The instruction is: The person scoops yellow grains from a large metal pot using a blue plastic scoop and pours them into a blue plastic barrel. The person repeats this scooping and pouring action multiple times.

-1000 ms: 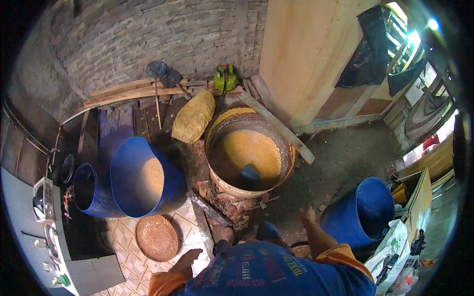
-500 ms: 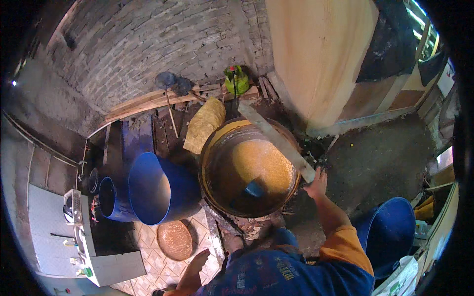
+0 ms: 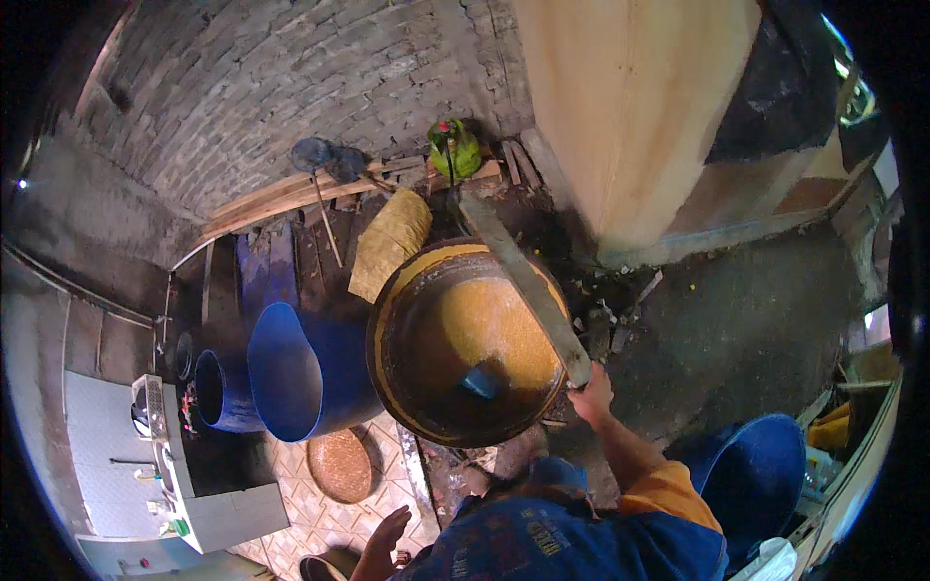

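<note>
My right hand (image 3: 592, 395) grips the lower end of a long wooden plank (image 3: 523, 295), which lies at a slant across the right part of a large round vat (image 3: 386, 354). A yellowish, grainy mass (image 3: 499, 324) lies in the vat with a blue scoop-like object (image 3: 480, 381) in it. My left hand (image 3: 390, 529) hangs low at my left, fingers apart and holding nothing, near a round woven tray (image 3: 339, 470) on the tiled floor.
Two blue barrels (image 3: 291, 412) stand left, another (image 3: 765, 484) lower right. A yellow sack (image 3: 387, 242) and green gas cylinder (image 3: 455, 153) are behind the vat, by a brick wall (image 3: 291, 87). A sink counter (image 3: 223, 523) is lower left, a plywood panel (image 3: 620, 116) upper right.
My right hand has come up from beside my body and closed on the plank's end. The plank's near end has shifted left and down, toward me. The view has moved slightly.
</note>
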Demonstrator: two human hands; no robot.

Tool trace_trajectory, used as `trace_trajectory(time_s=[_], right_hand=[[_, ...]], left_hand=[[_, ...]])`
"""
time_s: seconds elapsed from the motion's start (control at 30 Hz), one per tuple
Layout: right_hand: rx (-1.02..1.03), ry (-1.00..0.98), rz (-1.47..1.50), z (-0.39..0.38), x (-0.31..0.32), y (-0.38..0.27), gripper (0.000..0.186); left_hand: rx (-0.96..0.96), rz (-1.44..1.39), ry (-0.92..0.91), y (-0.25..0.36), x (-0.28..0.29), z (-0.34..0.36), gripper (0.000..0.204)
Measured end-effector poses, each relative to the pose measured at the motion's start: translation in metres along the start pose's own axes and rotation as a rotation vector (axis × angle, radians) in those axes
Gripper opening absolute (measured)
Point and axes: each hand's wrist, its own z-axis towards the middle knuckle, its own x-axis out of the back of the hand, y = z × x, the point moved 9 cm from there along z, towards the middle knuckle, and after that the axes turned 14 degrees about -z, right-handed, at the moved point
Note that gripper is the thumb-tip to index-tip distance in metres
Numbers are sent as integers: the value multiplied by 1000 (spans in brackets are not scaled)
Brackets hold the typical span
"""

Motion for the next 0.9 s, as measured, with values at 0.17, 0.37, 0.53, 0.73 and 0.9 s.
trace_trajectory(time_s=[0.17,0.37,0.53,0.73,0.9], right_hand=[[15,-14,200,55,45,-51,92],[149,388,88,202,132,-166,86],[238,225,37,162,65,-173,60],[359,-4,0,-27,-38,-138,38],[361,-269,148,-98,-127,-175,33]], left_hand=[[-123,-101,-17,23,-10,-11,58],[-70,-70,22,-8,3,32,58],[-77,-114,35,-63,29,48,58],[-48,-212,39,-142,49,55,58],[9,-197,81,-187,65,51,59]])
